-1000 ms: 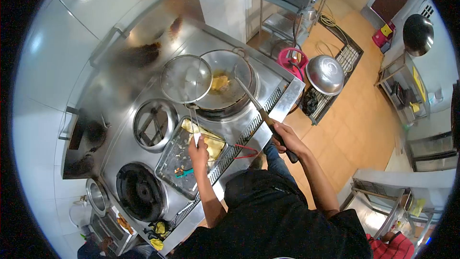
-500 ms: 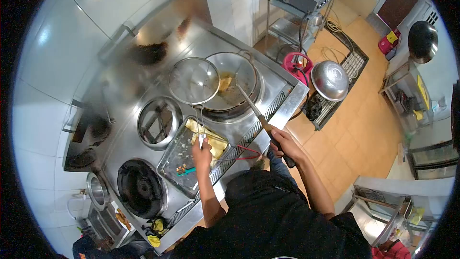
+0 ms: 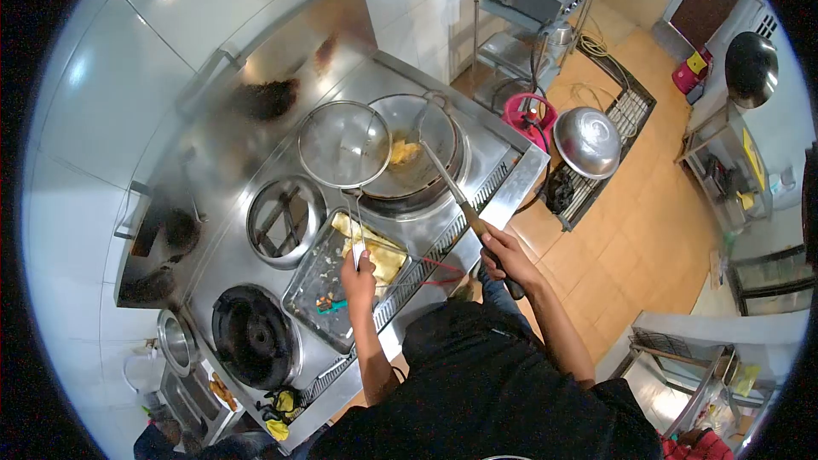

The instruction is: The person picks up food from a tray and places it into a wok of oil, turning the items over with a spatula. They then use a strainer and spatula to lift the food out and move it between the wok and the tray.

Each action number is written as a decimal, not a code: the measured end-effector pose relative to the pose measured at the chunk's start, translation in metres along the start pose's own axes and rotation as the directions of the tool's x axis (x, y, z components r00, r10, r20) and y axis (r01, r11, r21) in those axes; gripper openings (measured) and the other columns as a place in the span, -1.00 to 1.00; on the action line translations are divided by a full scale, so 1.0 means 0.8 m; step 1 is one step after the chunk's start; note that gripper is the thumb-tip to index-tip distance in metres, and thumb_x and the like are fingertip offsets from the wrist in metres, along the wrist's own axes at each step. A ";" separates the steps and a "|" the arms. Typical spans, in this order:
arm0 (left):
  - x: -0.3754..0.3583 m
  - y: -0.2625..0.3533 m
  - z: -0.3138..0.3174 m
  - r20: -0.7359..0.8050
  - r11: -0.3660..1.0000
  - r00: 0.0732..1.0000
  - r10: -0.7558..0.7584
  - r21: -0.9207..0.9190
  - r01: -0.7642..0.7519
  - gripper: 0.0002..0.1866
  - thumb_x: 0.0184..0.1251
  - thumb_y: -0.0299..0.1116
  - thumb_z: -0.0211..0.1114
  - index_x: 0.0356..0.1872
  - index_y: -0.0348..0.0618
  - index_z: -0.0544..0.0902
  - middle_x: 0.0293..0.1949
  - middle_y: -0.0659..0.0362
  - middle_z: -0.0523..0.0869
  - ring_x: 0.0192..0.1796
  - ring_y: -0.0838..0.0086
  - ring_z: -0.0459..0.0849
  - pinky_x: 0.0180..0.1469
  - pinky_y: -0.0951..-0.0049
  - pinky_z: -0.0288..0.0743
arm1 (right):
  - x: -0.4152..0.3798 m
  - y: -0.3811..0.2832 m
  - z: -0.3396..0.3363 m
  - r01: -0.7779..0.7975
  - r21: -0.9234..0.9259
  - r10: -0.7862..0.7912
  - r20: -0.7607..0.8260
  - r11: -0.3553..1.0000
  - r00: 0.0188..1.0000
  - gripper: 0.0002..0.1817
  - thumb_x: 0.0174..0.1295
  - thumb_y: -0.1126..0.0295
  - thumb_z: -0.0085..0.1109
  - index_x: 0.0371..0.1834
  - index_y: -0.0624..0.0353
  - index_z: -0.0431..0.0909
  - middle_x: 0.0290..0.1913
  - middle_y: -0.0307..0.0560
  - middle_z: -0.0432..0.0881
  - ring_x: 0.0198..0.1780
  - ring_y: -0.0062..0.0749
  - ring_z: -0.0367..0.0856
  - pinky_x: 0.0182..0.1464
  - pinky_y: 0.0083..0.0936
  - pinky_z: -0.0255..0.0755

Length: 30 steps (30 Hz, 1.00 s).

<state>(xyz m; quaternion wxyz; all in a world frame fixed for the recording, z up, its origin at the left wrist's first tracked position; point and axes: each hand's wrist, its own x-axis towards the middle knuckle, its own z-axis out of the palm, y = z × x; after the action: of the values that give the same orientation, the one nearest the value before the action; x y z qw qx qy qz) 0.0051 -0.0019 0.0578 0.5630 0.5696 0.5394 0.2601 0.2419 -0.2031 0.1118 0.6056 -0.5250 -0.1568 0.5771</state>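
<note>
My left hand (image 3: 359, 277) is closed around the handle of a large round mesh strainer (image 3: 328, 149), held level beside and partly over the wok's left rim. My right hand (image 3: 509, 257) grips the dark wooden handle of a long metal wok utensil (image 3: 446, 177). The utensil's far end reaches into the wok (image 3: 433, 179); its head shape is hard to make out. Golden food pieces (image 3: 404, 152) lie in liquid at the wok's bottom. Below the strainer, a metal tray (image 3: 317, 277) holds flat yellow pieces (image 3: 383, 260), crumbs and a teal-handled item (image 3: 331, 307).
An uncovered burner ring (image 3: 285, 221) and a blackened burner (image 3: 254, 336) sit left on the steel stove. Yellow-black cloth (image 3: 277, 413) lies at its front corner. Right of the stove are a pink gas cylinder (image 3: 530, 119) and an upturned metal bowl (image 3: 588, 143). Another person's dark clothing (image 3: 158, 443) shows lower left.
In the wok, the golden food has shifted and looks more bunched up. The utensil's end has moved slightly. Both hands keep their grips; the strainer stays nearly in place.
</note>
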 end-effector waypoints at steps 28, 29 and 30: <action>0.002 0.016 -0.019 -0.040 0.982 0.992 0.121 0.149 -0.114 -0.78 0.42 -0.26 0.13 -0.25 -0.24 0.55 -0.62 0.28 0.47 -0.63 0.64 0.35 -0.60 0.51 0.20 | -0.014 0.042 0.010 -0.022 0.136 0.025 -0.022 0.990 0.999 -0.49 0.48 0.11 -0.09 0.45 -0.07 0.20 -0.60 -0.32 0.24 -0.67 -0.68 0.12 -0.63 -0.71 0.07; 0.008 0.005 -0.020 -0.040 0.980 0.988 0.147 0.140 -0.140 -0.79 0.42 -0.24 0.15 -0.20 -0.19 0.56 -0.63 0.32 0.45 -0.69 0.69 0.31 -0.69 0.56 0.14 | -0.012 0.043 0.009 -0.023 0.135 0.024 -0.002 0.991 1.000 -0.48 0.48 0.10 -0.08 0.46 -0.06 0.19 -0.61 -0.32 0.25 -0.68 -0.68 0.12 -0.63 -0.71 0.08; 0.006 0.004 -0.020 -0.041 0.980 0.988 0.147 0.142 -0.140 -0.79 0.42 -0.24 0.15 -0.20 -0.19 0.56 -0.63 0.32 0.45 -0.69 0.69 0.31 -0.69 0.56 0.14 | -0.013 0.043 0.009 -0.024 0.136 0.024 -0.001 0.990 1.000 -0.48 0.48 0.10 -0.08 0.46 -0.06 0.19 -0.61 -0.32 0.25 -0.68 -0.68 0.12 -0.63 -0.71 0.08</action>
<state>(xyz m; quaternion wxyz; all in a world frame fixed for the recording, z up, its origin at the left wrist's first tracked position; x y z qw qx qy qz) -0.0069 0.0091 0.0631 0.4880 0.6378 0.5279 0.2764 0.2147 -0.2159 0.0908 0.6330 -0.4853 -0.1101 0.5930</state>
